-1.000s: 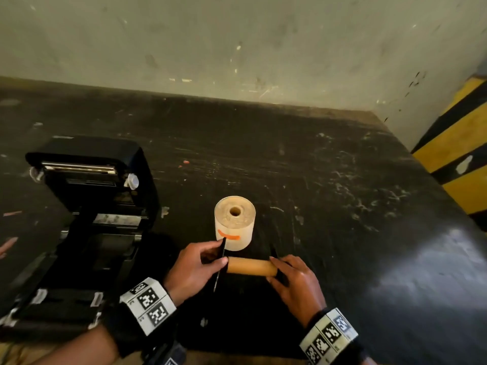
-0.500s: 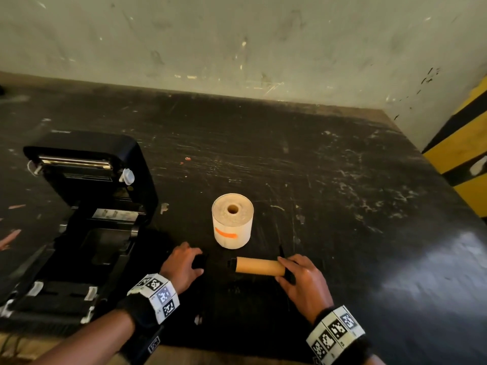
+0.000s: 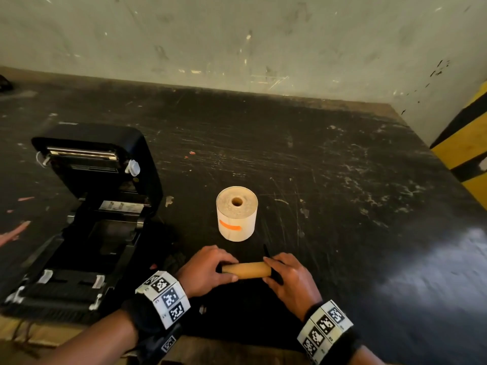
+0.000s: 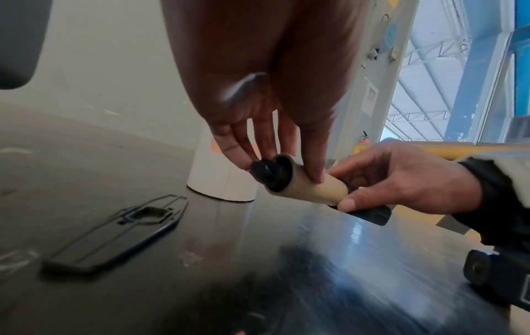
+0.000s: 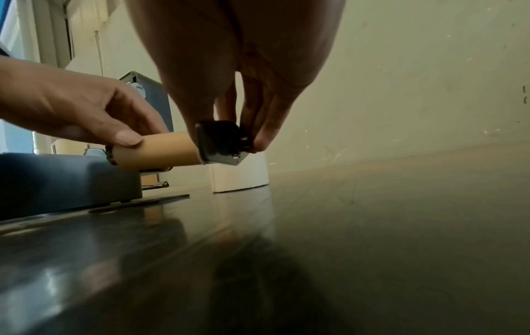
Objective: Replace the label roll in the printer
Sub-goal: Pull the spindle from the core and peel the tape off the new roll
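An empty brown cardboard core (image 3: pixel 247 270) lies level just above the black table, held between both hands. My left hand (image 3: pixel 226 270) grips its left end, fingers at the black spindle tip (image 4: pixel 268 171) poking out of it. My right hand (image 3: pixel 271 270) pinches the black end plate (image 5: pixel 220 142) at the core's right end. The new white label roll (image 3: pixel 236 214), marked with an orange strip, stands upright just behind the core. At the left the black printer (image 3: pixel 87 219) stands with its lid up and its roll bay bare.
A flat black plate (image 4: pixel 114 233) lies on the table left of my left hand. A pale wall (image 3: pixel 237 43) closes the far side. A yellow-and-black striped barrier (image 3: pixel 469 143) stands at the right. The table's front edge runs under my wrists.
My left hand took the flat black plate off the core's left end, went left to the table, and now grips the core's left end again. The right hand has kept its hold.
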